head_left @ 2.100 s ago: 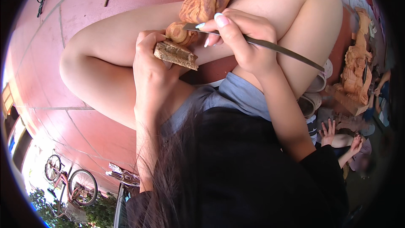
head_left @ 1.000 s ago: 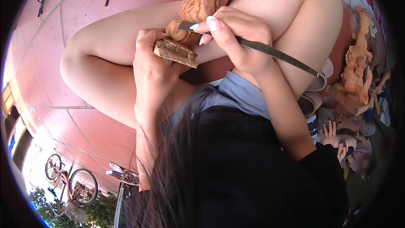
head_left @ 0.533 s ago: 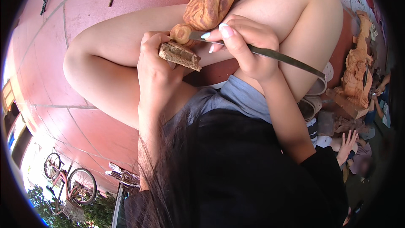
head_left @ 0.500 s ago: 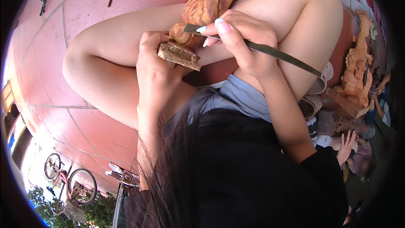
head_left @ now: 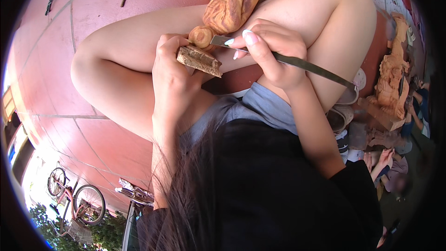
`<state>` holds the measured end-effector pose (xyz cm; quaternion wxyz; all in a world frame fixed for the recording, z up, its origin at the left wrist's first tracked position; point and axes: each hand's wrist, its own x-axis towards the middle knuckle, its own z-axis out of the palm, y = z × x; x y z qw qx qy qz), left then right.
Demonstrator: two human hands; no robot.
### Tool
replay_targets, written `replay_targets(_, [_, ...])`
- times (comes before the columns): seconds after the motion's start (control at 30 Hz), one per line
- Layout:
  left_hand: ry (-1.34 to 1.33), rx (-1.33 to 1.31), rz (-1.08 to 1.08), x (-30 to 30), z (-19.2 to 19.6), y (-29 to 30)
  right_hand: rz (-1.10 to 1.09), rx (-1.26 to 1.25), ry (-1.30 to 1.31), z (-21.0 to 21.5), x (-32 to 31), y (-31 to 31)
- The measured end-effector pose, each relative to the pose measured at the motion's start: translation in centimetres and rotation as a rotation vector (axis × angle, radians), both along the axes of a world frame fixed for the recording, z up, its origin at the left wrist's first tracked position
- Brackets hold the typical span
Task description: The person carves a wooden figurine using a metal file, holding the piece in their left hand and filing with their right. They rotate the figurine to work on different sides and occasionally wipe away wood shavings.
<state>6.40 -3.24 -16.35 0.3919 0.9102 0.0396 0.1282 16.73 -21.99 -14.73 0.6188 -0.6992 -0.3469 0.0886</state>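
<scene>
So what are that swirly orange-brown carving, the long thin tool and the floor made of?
The carving looks like wood, smoothed and perhaps lightly polished: darker grain bands swirl across it. The tool is probably metal, judging by its thin, dark grey, smooth strip. The floor could be tile or painted concrete: it's reddish and faintly shiny, with grey seam lines.

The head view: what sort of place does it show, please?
Probably a wood-carving workspace, open to daylight: a thin metal blade is held close to a carved wooden piece, another carving is at the right, and a bicycle stands in bright light at the lower left.
</scene>
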Motion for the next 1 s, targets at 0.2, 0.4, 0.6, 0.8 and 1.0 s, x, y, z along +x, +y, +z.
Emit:
replay_targets(0.2, [0.011, -0.002, 0.013, -0.1, 0.2, 0.0, -0.026, 0.005, 0.071, 0.1, 0.0, 1.2])
replay_targets(0.4, [0.000, 0.003, 0.008, 0.1, 0.3, -0.1, -0.062, -0.002, 0.163, 0.1, 0.1, 0.8])
replay_targets(0.6, [-0.007, 0.004, 0.000, 0.0, 0.0, -0.1, -0.113, 0.030, 0.344, 0.1, -0.9, 0.2])
replay_targets(0.8, [0.043, 0.044, -0.012, -0.1, 0.5, -0.2, -0.150, 0.090, 0.322, -0.3, -0.7, 1.6])
replay_targets(1.0, [0.069, 0.055, -0.015, -0.2, 0.6, 0.0, -0.079, -0.017, 0.285, 0.3, -0.5, 0.4])
